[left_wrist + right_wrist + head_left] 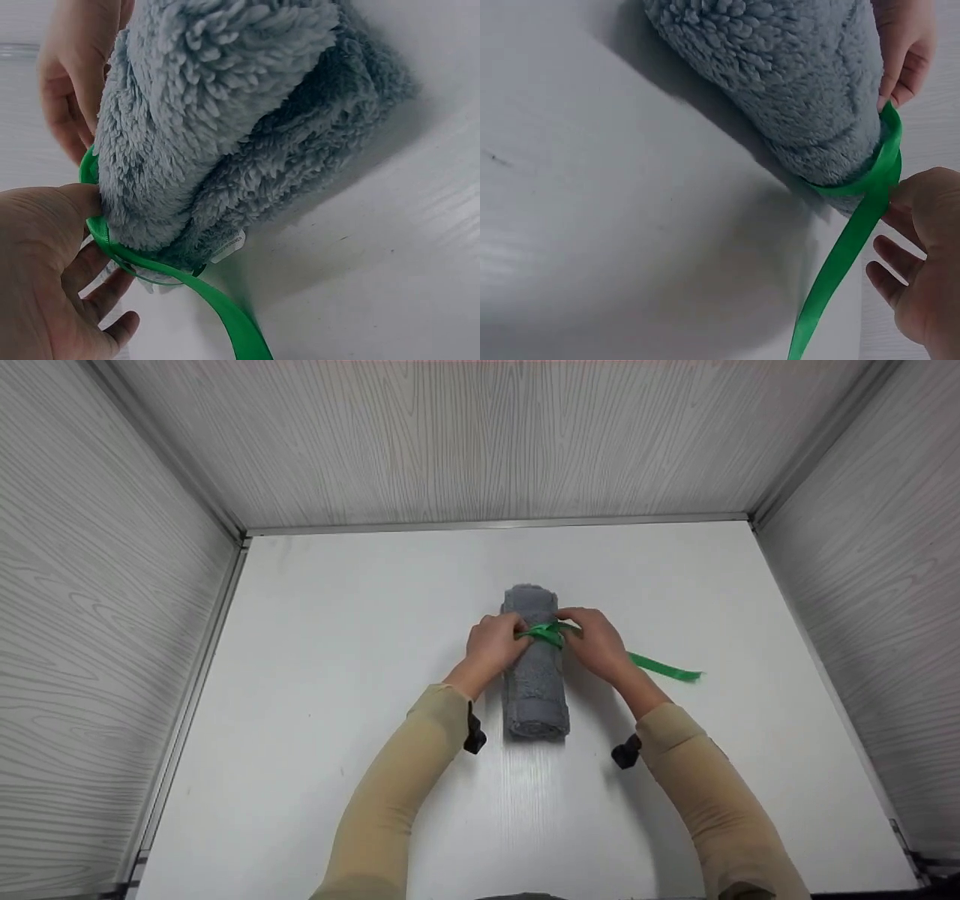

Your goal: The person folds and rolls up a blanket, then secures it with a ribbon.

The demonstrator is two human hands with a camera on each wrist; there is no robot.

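A grey fluffy towel (536, 682), rolled into a cylinder, lies lengthwise on the white table with a green ribbon (545, 634) around its upper half. The ribbon's strands cross on top of the roll. My left hand (495, 645) pinches the ribbon at the roll's left side. On the other side, my right hand (598, 645) grips the ribbon between thumb and fingers, and a loose tail runs out to the right beyond it. In the right wrist view, the ribbon (840, 259) hangs past the right fingertips. The left wrist view shows a small white label (229, 246) on the towel.
The white table (337, 607) is bounded by wood-grain panels at the back (480, 442), left (97, 607) and right (870, 585). Black wrist cameras hang beneath the left (475, 735) and right (626, 752) forearms, above the table.
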